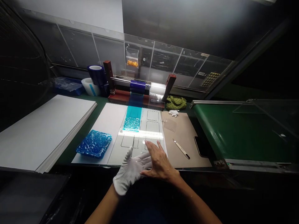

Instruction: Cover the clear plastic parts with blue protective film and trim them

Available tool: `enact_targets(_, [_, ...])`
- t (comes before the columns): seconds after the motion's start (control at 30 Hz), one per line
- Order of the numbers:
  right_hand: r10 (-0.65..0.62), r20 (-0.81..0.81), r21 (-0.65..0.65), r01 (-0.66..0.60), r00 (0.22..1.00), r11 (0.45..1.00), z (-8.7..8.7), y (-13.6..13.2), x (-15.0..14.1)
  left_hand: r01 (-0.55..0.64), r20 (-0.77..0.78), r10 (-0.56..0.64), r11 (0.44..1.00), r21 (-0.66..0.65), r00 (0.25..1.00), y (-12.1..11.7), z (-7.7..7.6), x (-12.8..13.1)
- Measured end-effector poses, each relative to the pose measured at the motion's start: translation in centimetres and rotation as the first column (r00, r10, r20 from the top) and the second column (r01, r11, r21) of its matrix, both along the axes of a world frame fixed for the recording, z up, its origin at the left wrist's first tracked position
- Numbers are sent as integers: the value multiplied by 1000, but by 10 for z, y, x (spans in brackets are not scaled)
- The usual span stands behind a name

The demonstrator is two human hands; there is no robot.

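My left hand [130,171] wears a white glove, and its fingers are spread over the near edge of a white sheet [149,119] marked with rounded-rectangle outlines. My bare right hand [158,161] lies open beside it, with its fingertips on or just above the same sheet. Neither hand holds anything. A strip of clear cyan film [133,119] runs from a blue film roll [137,87] on a wooden holder onto the far part of the sheet. A crumpled blue film piece [94,143] lies to the left.
To the right, a tan board [187,140] holds a craft knife [181,149], a clear plastic piece [170,125] and a white glove [174,113]. A green conveyor belt [233,133] stands further right. A stack of white boards [42,130] lies at left. Clear panels run behind.
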State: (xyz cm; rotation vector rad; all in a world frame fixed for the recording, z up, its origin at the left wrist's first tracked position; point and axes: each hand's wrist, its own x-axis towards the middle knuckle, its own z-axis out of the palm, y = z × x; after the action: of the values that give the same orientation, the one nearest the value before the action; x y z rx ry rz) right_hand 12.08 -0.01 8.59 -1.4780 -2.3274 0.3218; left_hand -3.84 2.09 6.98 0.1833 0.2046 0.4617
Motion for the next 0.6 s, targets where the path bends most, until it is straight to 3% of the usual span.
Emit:
enact_targets(0.17, [-187, 166, 80, 176, 968, 981, -45, 29, 41, -140, -144, 134, 990, -33, 980, 0, -36, -29])
enact_targets(0.3, [-213, 291, 59, 205, 932, 977, -84, 53, 65, -199, -287, 180, 979, -39, 941, -14, -62, -62])
enact_targets(0.43, [-165, 327, 41, 161, 931, 986, -107, 66, 69, -270, -359, 216, 957, -106, 908, -27, -70, -71])
enact_targets(0.6, [-99, 354, -29, 116, 930, 993, -118, 71, 65, -291, -377, 232, 951, -107, 897, -29, -71, -64])
